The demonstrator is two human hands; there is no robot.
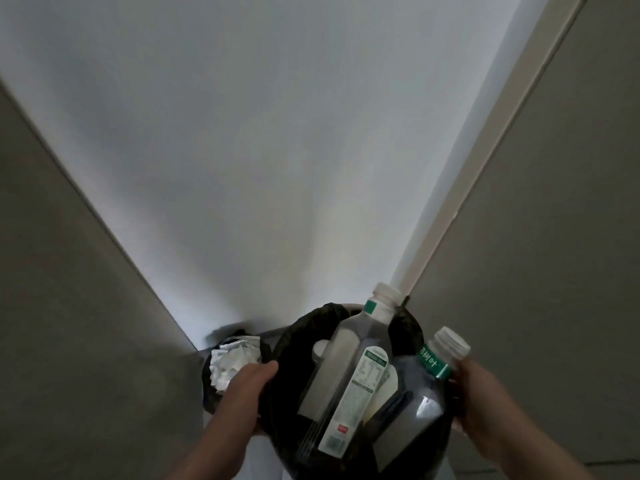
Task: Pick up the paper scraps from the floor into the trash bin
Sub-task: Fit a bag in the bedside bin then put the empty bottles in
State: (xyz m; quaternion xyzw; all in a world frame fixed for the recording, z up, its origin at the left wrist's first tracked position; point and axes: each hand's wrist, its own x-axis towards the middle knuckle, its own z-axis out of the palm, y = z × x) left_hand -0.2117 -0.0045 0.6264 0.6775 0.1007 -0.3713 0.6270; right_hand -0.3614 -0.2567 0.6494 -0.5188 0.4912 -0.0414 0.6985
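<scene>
I hold up a trash bin [294, 344] lined with a black bag, gripping its rim on both sides. My left hand [247, 382] clasps the left rim and my right hand [481, 396] clasps the right rim. Two clear plastic bottles with white caps stand in the bin, one tall [349, 368] and one with a green neck label [426, 386]. Behind my left hand is a second, smaller black-lined bin [211, 386] filled with crumpled white paper [233, 358]. No loose scraps on the floor are in view.
A white wall [259, 150] fills the view ahead. Grey panels flank it on the left [62, 306] and right [554, 237], with a pale door frame strip [485, 161] beside the right panel. The bins sit in the narrow corner between them.
</scene>
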